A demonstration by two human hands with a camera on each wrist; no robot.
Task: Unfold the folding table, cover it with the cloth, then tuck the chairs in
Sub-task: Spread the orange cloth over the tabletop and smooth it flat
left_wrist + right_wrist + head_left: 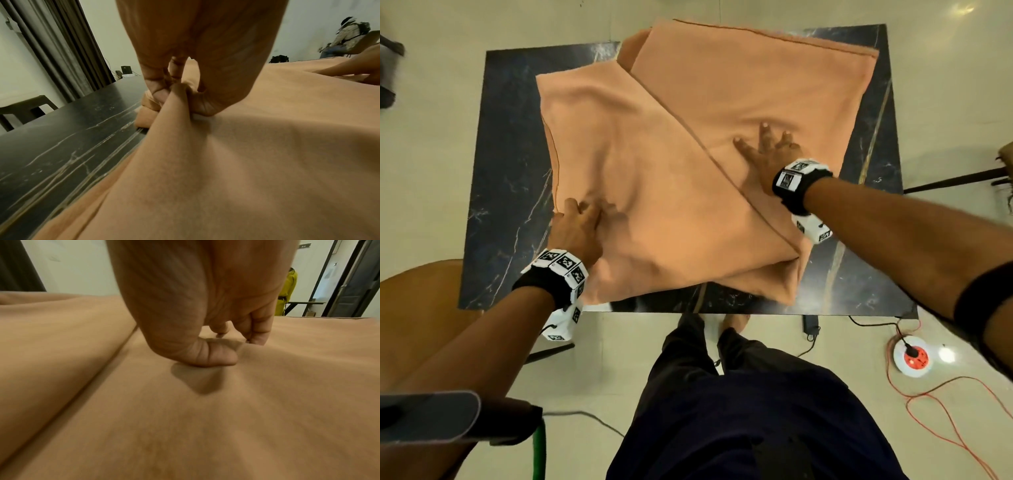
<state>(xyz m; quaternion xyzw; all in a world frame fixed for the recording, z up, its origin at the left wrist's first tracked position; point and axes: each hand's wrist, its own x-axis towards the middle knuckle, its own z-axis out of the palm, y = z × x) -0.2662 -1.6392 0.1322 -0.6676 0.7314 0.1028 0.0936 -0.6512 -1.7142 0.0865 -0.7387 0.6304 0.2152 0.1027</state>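
The dark marble-patterned folding table stands unfolded. A peach cloth lies on it in two overlapping folded layers, with bare tabletop showing at the left, right and front. My left hand pinches a raised fold of the cloth near its left edge; the left wrist view shows the left hand with fingers and thumb bunching the cloth beside the table. My right hand presses with spread fingers on the upper layer; in the right wrist view the right hand has its thumb and fingertips resting on the cloth.
A wooden chair seat sits at the table's front left corner. A chair leg juts in from the right. A dark stool stands beyond the left side. A round power socket and cables lie on the floor at the front right.
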